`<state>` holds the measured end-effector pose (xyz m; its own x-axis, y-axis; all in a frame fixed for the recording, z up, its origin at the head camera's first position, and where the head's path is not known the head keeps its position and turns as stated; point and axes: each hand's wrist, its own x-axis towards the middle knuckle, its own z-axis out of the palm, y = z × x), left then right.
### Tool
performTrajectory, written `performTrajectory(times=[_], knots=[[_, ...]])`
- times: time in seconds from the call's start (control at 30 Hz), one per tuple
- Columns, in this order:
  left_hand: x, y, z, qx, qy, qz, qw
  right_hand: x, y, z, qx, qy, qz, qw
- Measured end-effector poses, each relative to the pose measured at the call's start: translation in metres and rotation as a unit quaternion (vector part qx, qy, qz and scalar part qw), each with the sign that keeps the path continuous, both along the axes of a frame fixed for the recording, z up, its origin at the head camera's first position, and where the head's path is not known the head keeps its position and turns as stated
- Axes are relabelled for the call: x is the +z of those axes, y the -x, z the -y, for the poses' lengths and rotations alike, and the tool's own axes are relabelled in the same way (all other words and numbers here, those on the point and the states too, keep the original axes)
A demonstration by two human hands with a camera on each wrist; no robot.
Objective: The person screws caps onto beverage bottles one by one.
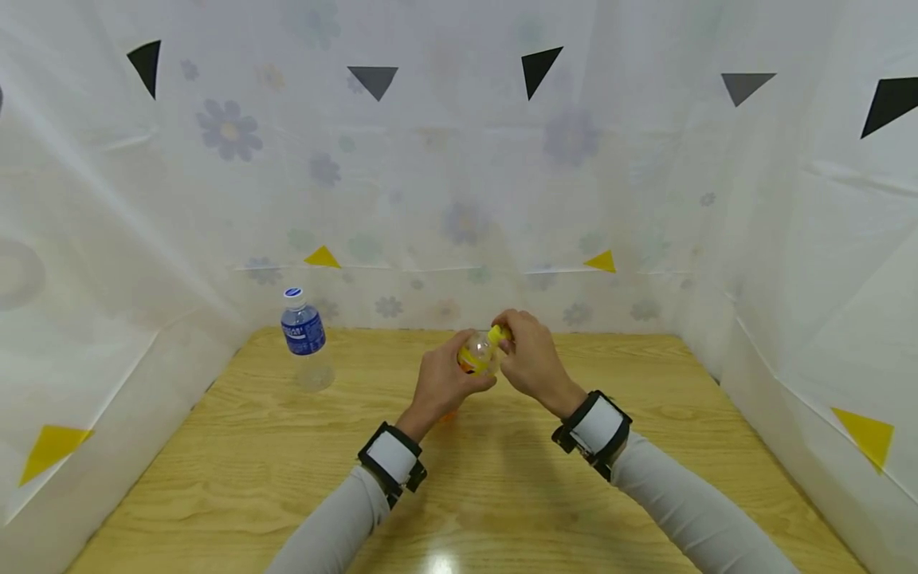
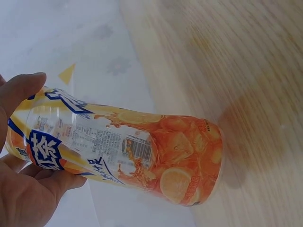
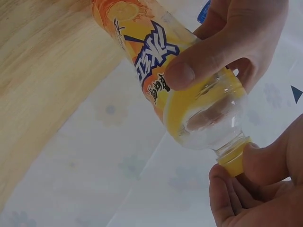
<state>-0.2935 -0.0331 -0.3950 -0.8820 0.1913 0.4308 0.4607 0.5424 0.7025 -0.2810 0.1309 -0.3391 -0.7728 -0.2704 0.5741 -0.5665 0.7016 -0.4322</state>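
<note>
My left hand (image 1: 443,376) grips an iced tea bottle (image 2: 142,151) around its upper body, thumb on one side and fingers on the other. The bottle is clear plastic with an orange and yellow label printed with lemon slices, and it looks empty. In the head view it tilts, its top leaning right. The yellow cap (image 3: 233,158) sits at the bottle's neck, pinched between the thumb and fingers of my right hand (image 1: 532,355). In the left wrist view the bottle's base stands close over the table.
A clear bottle with a blue label (image 1: 304,335) and white cap stands at the back left of the wooden table (image 1: 315,478). White sheeting (image 1: 459,183) with flower prints and triangles encloses the table at the back and both sides.
</note>
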Motion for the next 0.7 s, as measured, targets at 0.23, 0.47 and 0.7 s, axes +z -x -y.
performTrajectory(times=[0.23, 0.47, 0.7], knots=[[-0.0003, -0.0004, -0.0008, 0.002, -0.002, -0.002, 1.0, -0.0002, 0.0011, 0.0005, -0.011, -0.001, -0.001, 1.0], [-0.002, 0.0011, -0.0011, 0.006, -0.002, -0.009, 0.9999, -0.0003, 0.0016, 0.0017, -0.021, -0.001, -0.003, 1.0], [-0.0036, 0.0017, -0.0013, 0.006, -0.001, -0.008, 0.9999, -0.0019, 0.0048, -0.0008, -0.021, 0.009, -0.003, 1.0]])
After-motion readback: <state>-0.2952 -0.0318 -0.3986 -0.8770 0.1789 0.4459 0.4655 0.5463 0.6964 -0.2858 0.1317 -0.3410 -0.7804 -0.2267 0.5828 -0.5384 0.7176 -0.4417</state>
